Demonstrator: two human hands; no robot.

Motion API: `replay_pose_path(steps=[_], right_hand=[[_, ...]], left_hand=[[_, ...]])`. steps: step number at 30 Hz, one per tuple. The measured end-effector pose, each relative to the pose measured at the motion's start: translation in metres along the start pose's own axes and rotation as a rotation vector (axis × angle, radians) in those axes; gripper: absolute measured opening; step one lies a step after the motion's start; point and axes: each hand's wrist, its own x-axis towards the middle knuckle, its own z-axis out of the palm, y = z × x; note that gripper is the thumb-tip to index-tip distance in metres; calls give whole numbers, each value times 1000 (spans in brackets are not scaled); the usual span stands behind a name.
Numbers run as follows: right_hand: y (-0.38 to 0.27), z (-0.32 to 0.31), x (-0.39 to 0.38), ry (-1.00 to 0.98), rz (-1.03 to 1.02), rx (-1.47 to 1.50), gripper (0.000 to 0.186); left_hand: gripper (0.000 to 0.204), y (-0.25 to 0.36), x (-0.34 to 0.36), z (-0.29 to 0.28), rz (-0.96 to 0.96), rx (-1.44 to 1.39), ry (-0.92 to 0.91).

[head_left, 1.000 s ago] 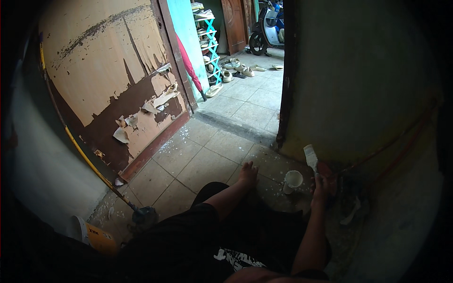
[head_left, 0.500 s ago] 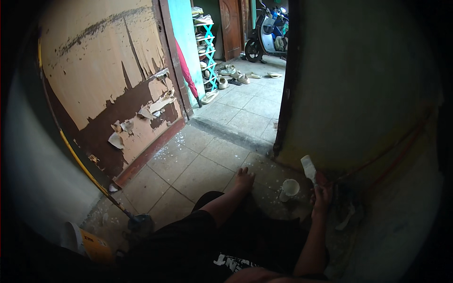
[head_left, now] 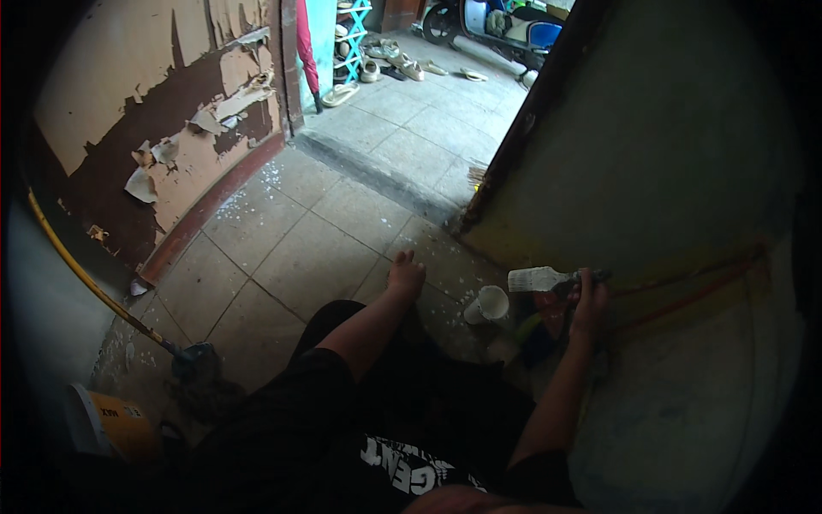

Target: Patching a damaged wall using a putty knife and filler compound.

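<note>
My right hand (head_left: 588, 304) is closed round the handle of a paintbrush (head_left: 535, 279). The brush lies almost level, its wide bristles coated in white and pointing left. Just below and left of the bristles, a white cup (head_left: 490, 305) stands on the tiled floor; how full it is cannot be made out. My left hand (head_left: 407, 276) is out in front of my bent knee, holding nothing, with a couple of fingers apart. Dark things beneath my right hand are too dim to name.
A door with peeling facing (head_left: 205, 128) stands at the left. A yellow pole (head_left: 81, 265) leans near an orange-and-white bucket (head_left: 128, 424). White spots (head_left: 244, 201) dot the tiles. Past the raised threshold (head_left: 368, 176) are shoes (head_left: 402, 64), a shoe rack (head_left: 351, 38) and a scooter (head_left: 514, 38).
The view has tipped downward and shifted to the right. In my right hand the paintbrush has turned from nearly upright to almost level, bristles to the left.
</note>
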Motion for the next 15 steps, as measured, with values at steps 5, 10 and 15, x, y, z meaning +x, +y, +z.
replay_pose_path(steps=[5, 10, 15], right_hand=[[50, 1, -33, 70, 191, 221, 19], [77, 0, -16, 53, 134, 177, 23], [62, 9, -23, -21, -46, 11, 26]], left_hand=[[30, 12, 1, 16, -5, 103, -72], [35, 9, 10, 3, 1, 121, -46], [30, 10, 2, -5, 51, 165, -20]])
